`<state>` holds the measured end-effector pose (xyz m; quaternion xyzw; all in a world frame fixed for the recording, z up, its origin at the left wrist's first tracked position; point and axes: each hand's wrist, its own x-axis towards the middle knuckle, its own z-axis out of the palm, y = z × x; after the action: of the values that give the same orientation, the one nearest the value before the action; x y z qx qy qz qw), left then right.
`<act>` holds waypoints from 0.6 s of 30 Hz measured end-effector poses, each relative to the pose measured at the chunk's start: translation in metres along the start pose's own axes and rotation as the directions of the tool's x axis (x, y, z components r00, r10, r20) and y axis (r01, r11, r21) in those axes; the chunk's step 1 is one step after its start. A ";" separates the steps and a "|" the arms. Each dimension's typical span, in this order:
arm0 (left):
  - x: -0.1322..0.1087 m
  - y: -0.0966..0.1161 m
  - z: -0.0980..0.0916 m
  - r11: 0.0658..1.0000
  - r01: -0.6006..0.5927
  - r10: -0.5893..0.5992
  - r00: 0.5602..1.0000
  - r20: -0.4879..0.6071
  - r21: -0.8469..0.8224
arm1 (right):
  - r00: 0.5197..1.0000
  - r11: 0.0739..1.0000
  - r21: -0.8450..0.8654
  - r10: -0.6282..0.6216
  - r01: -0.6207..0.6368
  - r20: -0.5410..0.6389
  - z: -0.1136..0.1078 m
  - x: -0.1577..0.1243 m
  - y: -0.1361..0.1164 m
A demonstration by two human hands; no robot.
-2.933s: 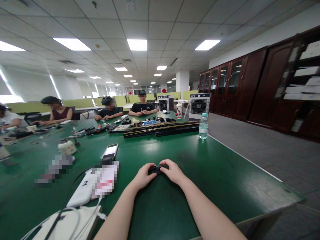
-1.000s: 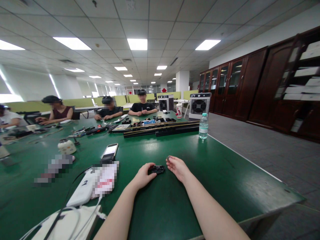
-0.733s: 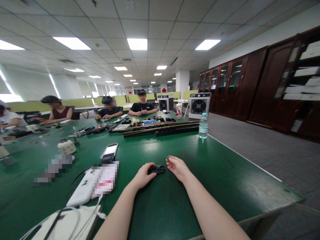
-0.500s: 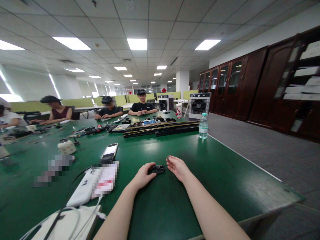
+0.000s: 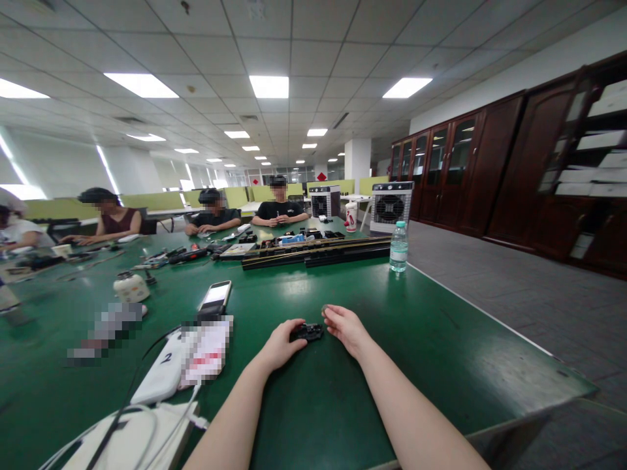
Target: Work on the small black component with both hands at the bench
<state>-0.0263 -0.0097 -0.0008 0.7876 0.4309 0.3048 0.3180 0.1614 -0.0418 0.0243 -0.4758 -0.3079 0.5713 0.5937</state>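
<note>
Left hand (image 5: 280, 344) grips a small black part (image 5: 306, 332) resting on the green table (image 5: 441, 346), toward its near edge. Right hand (image 5: 347, 328), just beside the part, pinches a tiny piece (image 5: 324, 307) in its fingertips.

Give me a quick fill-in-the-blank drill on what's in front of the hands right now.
1. The left hand rests on a small ____ part lying on the table.
2. The table's top is ____ in colour.
3. A small piece is pinched in the fingers of the ____ hand.
4. Far off near the table's right edge stands a clear water ____.

Missing words: black; green; right; bottle
</note>
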 end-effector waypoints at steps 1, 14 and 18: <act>0.000 0.000 0.000 1.000 0.000 0.000 1.000 -0.001 0.004 | 1.000 1.000 -0.026 -0.016 0.016 0.007 0.001 0.000 0.000; 0.000 -0.001 0.000 0.998 -0.024 0.024 1.000 -0.007 0.062 | 0.862 0.656 -0.560 -0.408 0.505 0.300 0.001 0.002 0.017; 0.000 -0.001 0.000 0.997 -0.025 0.026 1.000 -0.010 0.069 | 0.835 0.537 -0.644 -0.416 0.545 0.359 0.002 -0.004 0.013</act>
<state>-0.0269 -0.0091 -0.0014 0.8018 0.4329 0.2979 0.2845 0.1541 -0.0469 0.0139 -0.5184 -0.6736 0.2522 0.4625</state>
